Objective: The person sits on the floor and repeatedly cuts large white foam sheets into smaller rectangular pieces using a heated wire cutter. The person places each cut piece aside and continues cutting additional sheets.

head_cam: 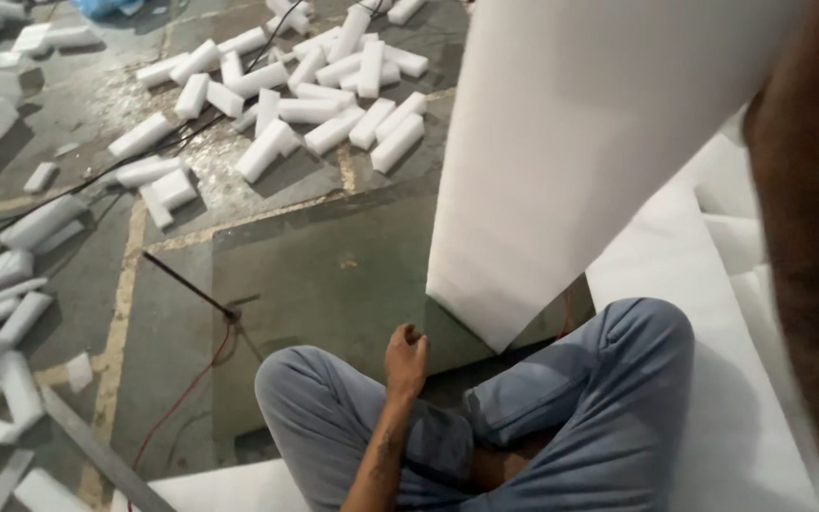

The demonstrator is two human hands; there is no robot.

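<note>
White foam sheet [561,142] hangs lifted over a grey board [334,275] on the floor, its lower corner near the seated person's crossed knees. The left hand [406,358] rests loosely curled, gripping nothing, at the board's near edge. The right arm rises out of frame, presumably holding the sheet; its grip cannot be told. Cut foam blocks [305,104] already litter the floor beyond; this sheet looks uncut.

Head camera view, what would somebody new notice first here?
A big white foam sheet hangs upright at the upper right, with the right arm raised close beside it. Below, the left hand rests loosely curled over crossed legs in blue-grey trousers. White foam blocks lie scattered across the grey floor beyond.
</note>
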